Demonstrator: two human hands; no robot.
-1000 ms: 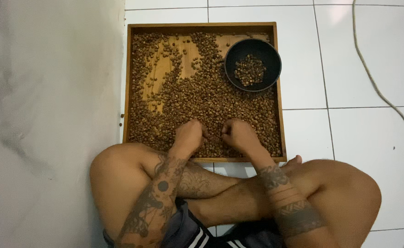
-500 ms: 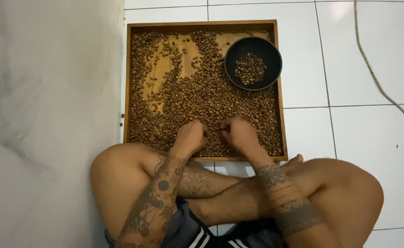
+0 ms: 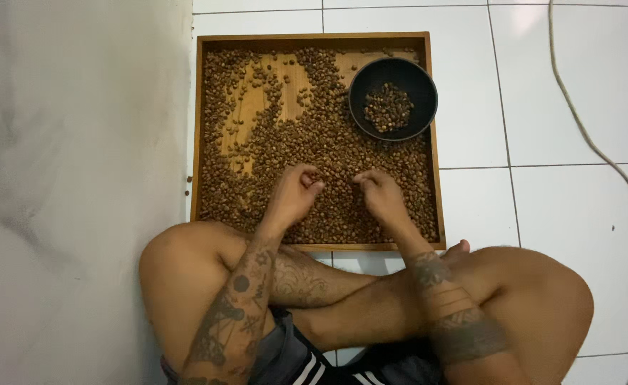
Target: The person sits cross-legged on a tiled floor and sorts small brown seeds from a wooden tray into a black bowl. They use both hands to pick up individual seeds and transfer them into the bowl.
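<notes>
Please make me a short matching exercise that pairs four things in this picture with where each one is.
Things:
1. black bowl
2. wooden tray
3. left hand
4. cord

Places:
A. on the white tiles, right of the tray
B. on the beans, near the tray's front edge
C. in the tray's far right corner
D. on the floor, beside the wall

Pairs: 1-C, 2-D, 3-B, 4-A
</notes>
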